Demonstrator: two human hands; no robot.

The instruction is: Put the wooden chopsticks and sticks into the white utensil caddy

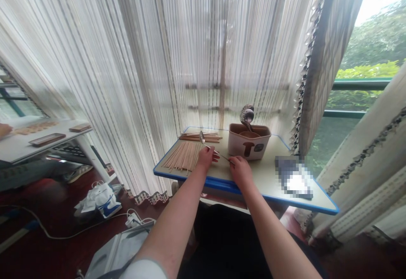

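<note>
left hand (207, 157) fingers closed on long-handled metal spoon (202, 137), just beside wooden sticks (184, 156) | right hand (241, 171) fingers pinching its far end | risk: a slip could scatter the sticks

Sheer striped curtains (152, 59) screen a window (336, 139) above dark red flooring (63, 258).

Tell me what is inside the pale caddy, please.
A perforated metal skimmer stands in the caddy beside a brown rounded shape; the walls hide its lower handle and anything deeper.

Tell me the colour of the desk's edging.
Blue: the desk's edging shows best in the head view.
</note>
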